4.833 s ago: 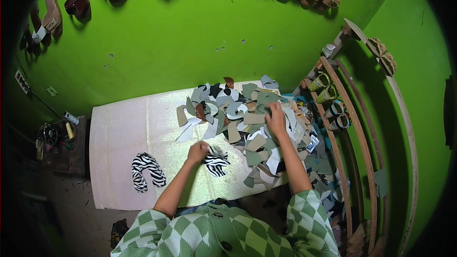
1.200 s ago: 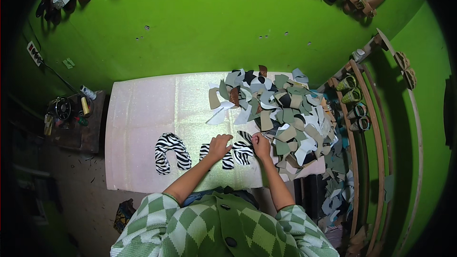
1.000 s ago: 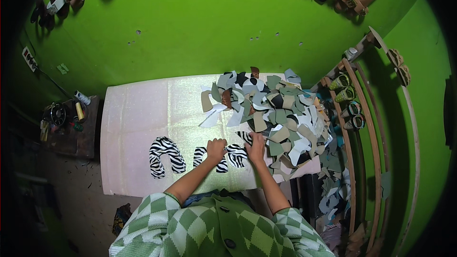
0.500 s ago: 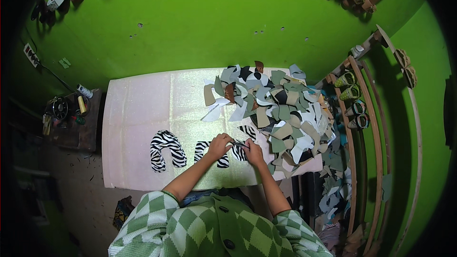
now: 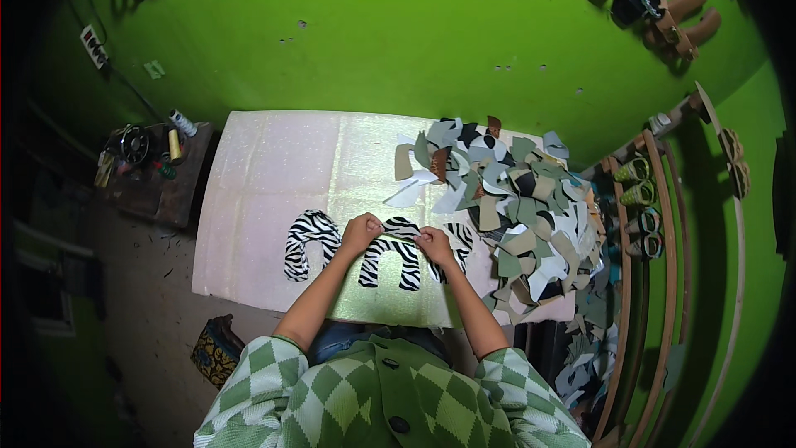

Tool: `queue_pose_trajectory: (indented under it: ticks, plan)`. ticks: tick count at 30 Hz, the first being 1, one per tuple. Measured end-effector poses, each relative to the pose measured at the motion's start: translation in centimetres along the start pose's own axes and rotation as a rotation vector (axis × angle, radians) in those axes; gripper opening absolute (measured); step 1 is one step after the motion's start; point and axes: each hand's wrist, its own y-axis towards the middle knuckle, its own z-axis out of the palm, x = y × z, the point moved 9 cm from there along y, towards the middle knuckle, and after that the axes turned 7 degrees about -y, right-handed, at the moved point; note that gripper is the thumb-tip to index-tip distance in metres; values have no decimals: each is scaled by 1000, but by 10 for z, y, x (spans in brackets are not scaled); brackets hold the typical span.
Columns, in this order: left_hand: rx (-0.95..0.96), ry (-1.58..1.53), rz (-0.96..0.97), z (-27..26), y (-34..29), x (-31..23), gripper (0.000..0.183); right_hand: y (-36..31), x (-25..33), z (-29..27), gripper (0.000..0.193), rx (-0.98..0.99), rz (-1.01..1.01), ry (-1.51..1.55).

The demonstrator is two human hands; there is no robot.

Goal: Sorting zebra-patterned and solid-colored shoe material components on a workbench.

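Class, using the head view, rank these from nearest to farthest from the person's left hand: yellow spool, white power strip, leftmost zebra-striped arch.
From the left hand:
1. Leftmost zebra-striped arch, just to its left on the pale table.
2. Yellow spool, farther left on the dark side table.
3. White power strip, upper left on the green wall.

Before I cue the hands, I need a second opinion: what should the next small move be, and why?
Probably ease the curved striped piece toward the striped arch and line up their edges: the left hand and right hand grip its two ends, and it lies just beyond the arch's top, following a similar curve.
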Motion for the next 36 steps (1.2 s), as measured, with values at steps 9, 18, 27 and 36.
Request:
queue_pose_trajectory:
  ticks: [9, 18, 27, 36]
  plan:
    - [-108, 55, -168, 2, -19, 53, 17, 4, -18, 16, 19, -128, 44, -171]
    - [-149, 123, -284, 3, -20, 58, 15, -1, -6, 10, 20, -146, 67, -337]
    - [-136, 145, -307, 0, -19, 60, 19, 4, -9, 11, 22, -136, 37, -331]
    - [-152, 151, -253, 1, -16, 57, 14, 4, -7, 11, 21, -128, 54, -358]
